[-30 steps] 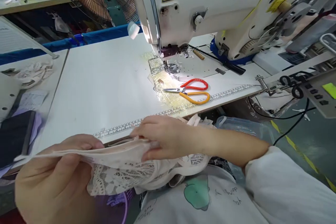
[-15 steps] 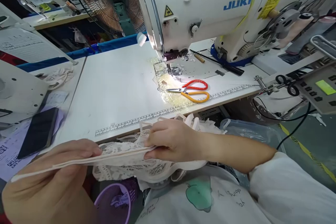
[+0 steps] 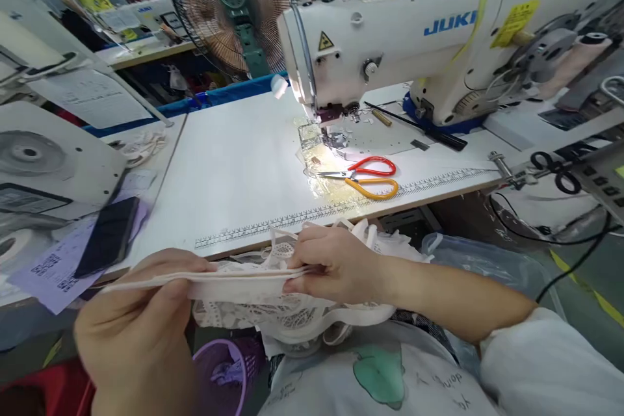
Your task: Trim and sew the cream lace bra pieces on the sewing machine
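Observation:
My left hand (image 3: pixel 141 331) is closed on the left end of a pale pink fabric band (image 3: pixel 234 283) that stretches flat between my hands, in front of the table's near edge. My right hand (image 3: pixel 336 263) pinches the same band at its right end, thumb on top. Under the band hangs a bunch of white lace fabric (image 3: pixel 277 315), resting in my lap. A white JUKI sewing machine (image 3: pixel 414 39) stands on the white table (image 3: pixel 234 169) beyond, its needle area lit.
Red-and-orange-handled scissors (image 3: pixel 363 177) lie near the needle plate. A dark phone (image 3: pixel 108 235) rests on papers at the left. A fan (image 3: pixel 229 6) stands behind the table. A purple basket (image 3: pixel 221 374) sits below my hands. A control panel (image 3: pixel 597 172) is at right.
My view has lifted and shifted, so the machine and fan show more. Both hands have moved slightly right together, still holding the band taut.

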A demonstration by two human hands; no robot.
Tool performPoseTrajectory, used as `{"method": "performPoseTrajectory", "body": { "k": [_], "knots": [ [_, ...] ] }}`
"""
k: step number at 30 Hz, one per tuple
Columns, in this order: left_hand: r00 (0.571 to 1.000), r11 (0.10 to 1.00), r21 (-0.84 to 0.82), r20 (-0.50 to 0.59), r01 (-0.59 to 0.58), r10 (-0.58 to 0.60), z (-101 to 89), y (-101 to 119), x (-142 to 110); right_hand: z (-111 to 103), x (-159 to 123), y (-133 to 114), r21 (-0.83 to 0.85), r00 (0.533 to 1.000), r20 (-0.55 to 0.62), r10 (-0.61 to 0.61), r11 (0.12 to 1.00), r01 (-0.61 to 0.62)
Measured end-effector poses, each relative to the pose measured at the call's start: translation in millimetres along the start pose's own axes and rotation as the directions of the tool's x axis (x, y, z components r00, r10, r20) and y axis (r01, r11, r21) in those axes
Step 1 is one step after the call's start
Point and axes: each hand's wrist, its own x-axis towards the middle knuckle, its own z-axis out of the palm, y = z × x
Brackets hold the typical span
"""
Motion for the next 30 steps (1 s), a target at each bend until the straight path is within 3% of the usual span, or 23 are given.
{"method": "performPoseTrajectory", "body": {
  "k": [2, 4, 8, 11, 16, 21, 25, 28, 30],
  "knots": [
    [0.992, 1.000, 0.001, 0.121, -0.027, 0.027, 0.0, -2, 2, 0, -1, 1, 0.043, 0.999, 0.017, 0.041, 0.998, -0.042],
    [0.985, 0.998, 0.041, 0.169, 0.038, -0.045, -1.6, -4, 3, 1, -2, 3, 0.083, 0.997, 0.030, 0.069, 0.994, -0.071],
    [0.976, 0.978, 0.115, 0.118, 0.172, -0.185, -3.8, -8, 1, 3, -5, 5, 0.115, 0.986, 0.081, 0.145, 0.981, -0.154],
    [0.943, 0.951, 0.114, 0.141, 0.288, -0.302, -1.9, -7, 0, 3, -6, 5, 0.084, 0.975, 0.097, 0.201, 0.974, -0.209],
    [0.912, 0.919, 0.111, 0.126, 0.379, -0.391, 2.1, -4, 1, 3, -5, 5, 0.053, 0.980, 0.067, 0.189, 0.980, -0.192],
    [0.924, 0.922, 0.053, -0.020, 0.383, -0.382, 5.9, -7, -2, 8, -6, 10, 0.077, 0.996, 0.009, 0.084, 0.993, -0.085],
    [0.948, 0.948, -0.032, 0.054, 0.317, -0.315, 9.5, -10, 4, 8, -7, 16, 0.118, 0.998, -0.021, 0.067, 0.991, -0.064],
    [0.963, 0.973, -0.078, 0.178, 0.217, -0.201, 8.5, -15, 11, 1, -3, 15, 0.166, 0.983, 0.122, 0.135, 0.974, -0.154],
    [0.959, 0.978, -0.110, 0.242, 0.180, -0.149, 7.0, -19, 15, -5, 0, 13, 0.220, 0.944, 0.273, 0.185, 0.944, -0.248]
  ]
}}
